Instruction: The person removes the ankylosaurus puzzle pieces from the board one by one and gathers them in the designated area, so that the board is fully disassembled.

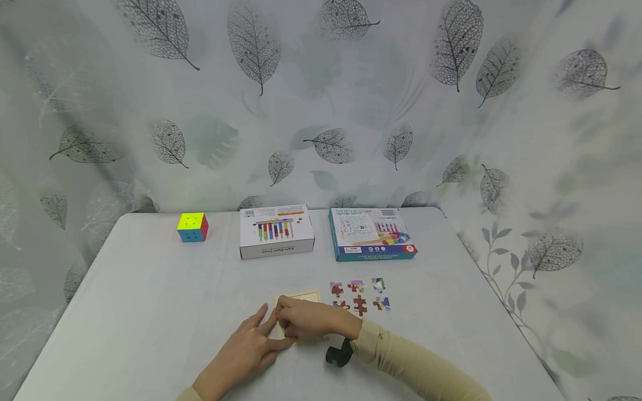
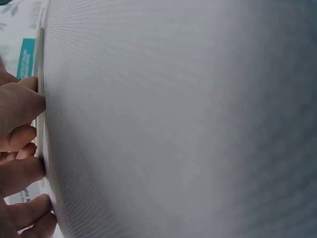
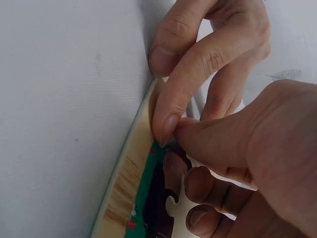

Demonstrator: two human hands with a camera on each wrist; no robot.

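Note:
A shallow wooden puzzle board (image 1: pixel 312 295) lies at the table's front middle, partly covered by my hands. In the right wrist view, its pale wooden rim (image 3: pixel 124 196) borders dark and green picture pieces (image 3: pixel 153 188). My left hand (image 1: pixel 247 346) steadies the board, with forefinger and thumb spread along its left and lower edges. Reaching across from the right, my right hand (image 1: pixel 310 318) has its fingers curled and its thumb on a puzzle piece (image 3: pixel 173 147) in the board's upper left corner. Much of that piece is hidden beneath the fingertips.
Several loose puzzle pieces (image 1: pixel 360 304) lie in two rows right of the board. Behind them stand a teal toy box (image 1: pixel 376 253) and a white toy box (image 1: pixel 276 248). A colourful puzzle cube (image 1: pixel 193 227) sits at the back left. A leaf-patterned curtain (image 1: pixel 321 100) hangs behind.

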